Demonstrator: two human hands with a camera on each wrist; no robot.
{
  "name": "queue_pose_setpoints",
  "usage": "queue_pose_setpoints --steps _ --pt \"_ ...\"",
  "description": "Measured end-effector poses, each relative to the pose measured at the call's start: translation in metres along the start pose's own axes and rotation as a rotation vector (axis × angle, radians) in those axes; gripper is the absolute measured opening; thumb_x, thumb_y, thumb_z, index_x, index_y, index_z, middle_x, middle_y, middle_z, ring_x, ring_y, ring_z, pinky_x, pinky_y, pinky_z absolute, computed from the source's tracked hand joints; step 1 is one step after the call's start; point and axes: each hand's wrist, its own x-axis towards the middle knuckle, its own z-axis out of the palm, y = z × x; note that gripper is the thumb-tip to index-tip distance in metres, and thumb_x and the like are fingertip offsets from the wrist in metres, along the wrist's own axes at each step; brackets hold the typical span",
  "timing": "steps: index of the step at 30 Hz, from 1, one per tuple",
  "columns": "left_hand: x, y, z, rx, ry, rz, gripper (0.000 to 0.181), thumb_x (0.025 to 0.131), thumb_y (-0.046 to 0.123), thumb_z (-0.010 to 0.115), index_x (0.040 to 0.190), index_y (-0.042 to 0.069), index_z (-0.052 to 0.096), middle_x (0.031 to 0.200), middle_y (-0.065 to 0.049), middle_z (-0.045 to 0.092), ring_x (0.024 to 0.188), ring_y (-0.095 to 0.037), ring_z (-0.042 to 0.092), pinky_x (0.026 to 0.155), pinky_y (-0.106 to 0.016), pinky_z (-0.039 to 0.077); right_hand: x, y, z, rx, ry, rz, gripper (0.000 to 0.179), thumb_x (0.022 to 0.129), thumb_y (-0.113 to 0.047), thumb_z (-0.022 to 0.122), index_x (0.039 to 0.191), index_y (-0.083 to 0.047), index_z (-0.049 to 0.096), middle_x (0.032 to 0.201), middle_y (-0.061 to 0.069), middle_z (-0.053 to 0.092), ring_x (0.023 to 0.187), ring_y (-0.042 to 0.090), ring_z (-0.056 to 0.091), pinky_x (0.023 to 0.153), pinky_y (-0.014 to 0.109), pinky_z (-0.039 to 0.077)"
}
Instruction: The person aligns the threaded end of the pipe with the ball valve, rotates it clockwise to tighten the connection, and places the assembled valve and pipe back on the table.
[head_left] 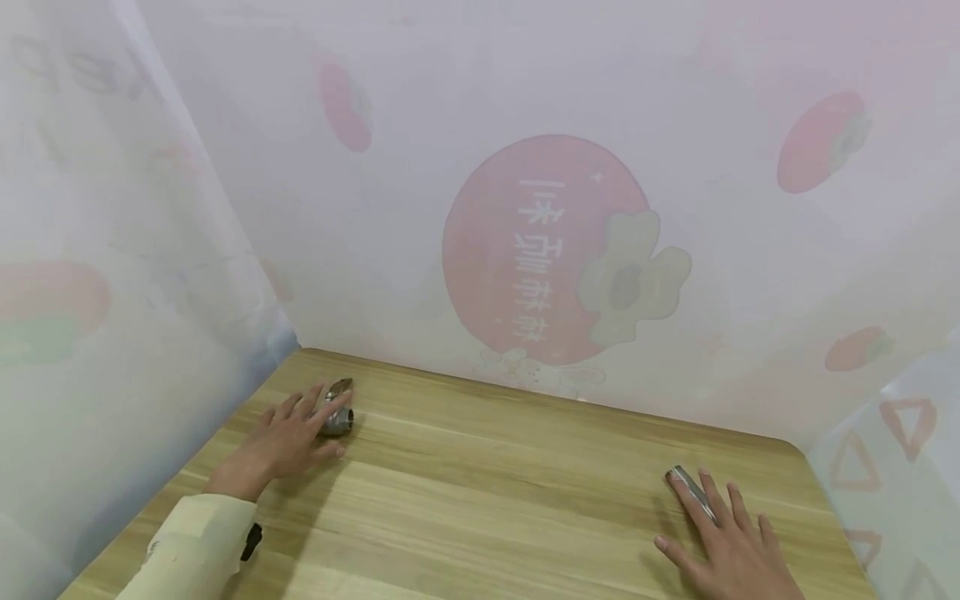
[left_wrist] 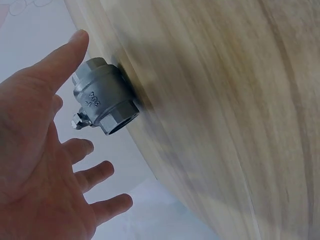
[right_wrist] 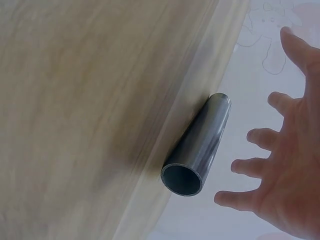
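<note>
A metal ball valve (head_left: 339, 422) lies on the left part of the wooden table (head_left: 480, 517). My left hand (head_left: 291, 442) hovers over it with fingers spread and partly covers it. In the left wrist view the valve (left_wrist: 105, 95) shows its hexagonal ends, raised markings and a small stem, and the palm (left_wrist: 40, 160) faces it without gripping. On the right side lies a short metal pipe (head_left: 693, 493). My right hand (head_left: 738, 546) is spread above it, covering some of its side. The pipe's hollow end (right_wrist: 182, 179) shows in the right wrist view, apart from the extended fingers (right_wrist: 262, 139).
White printed sheets with strawberries and a red circle (head_left: 517, 250) hang behind the table's far edge. Similar sheets stand at the left (head_left: 112, 208) and right (head_left: 900, 467). A dark strap piece (head_left: 252, 542) shows at the left sleeve's cuff.
</note>
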Motion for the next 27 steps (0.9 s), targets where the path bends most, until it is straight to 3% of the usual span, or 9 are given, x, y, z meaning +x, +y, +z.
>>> queue_pose_setpoints --steps 11,19,27 --pt "0.000 -0.003 -0.003 0.000 -0.012 0.020 0.084 0.099 0.038 0.082 0.166 0.019 0.035 0.167 -0.037 0.037 0.141 -0.065 0.047 0.104 -0.083 0.045 -0.001 0.006 0.001 0.002 0.008 -0.008 0.089 0.104 -0.066 0.061 0.175 -0.038 0.015 0.168 0.034 0.039 0.142 0.074 0.040 0.097 0.095 0.035" --pt "0.002 -0.006 0.000 -0.021 -0.039 0.020 0.084 0.100 0.036 0.081 0.167 0.019 0.033 0.169 -0.035 0.037 0.144 -0.063 0.045 0.106 -0.083 0.044 -0.003 0.010 0.002 -0.002 0.017 -0.007 0.086 0.104 -0.065 0.062 0.174 -0.037 0.021 0.164 0.035 0.045 0.132 0.072 0.052 0.094 0.093 0.040" --pt "0.005 -0.011 0.002 -0.034 -0.046 0.028 0.084 0.101 0.033 0.080 0.168 0.020 0.031 0.168 -0.035 0.038 0.142 -0.064 0.047 0.101 -0.085 0.046 -0.005 0.020 0.004 -0.018 0.033 -0.028 0.083 0.106 -0.060 0.064 0.171 -0.020 0.033 0.153 0.039 0.055 0.119 0.062 0.065 0.089 0.083 0.053"
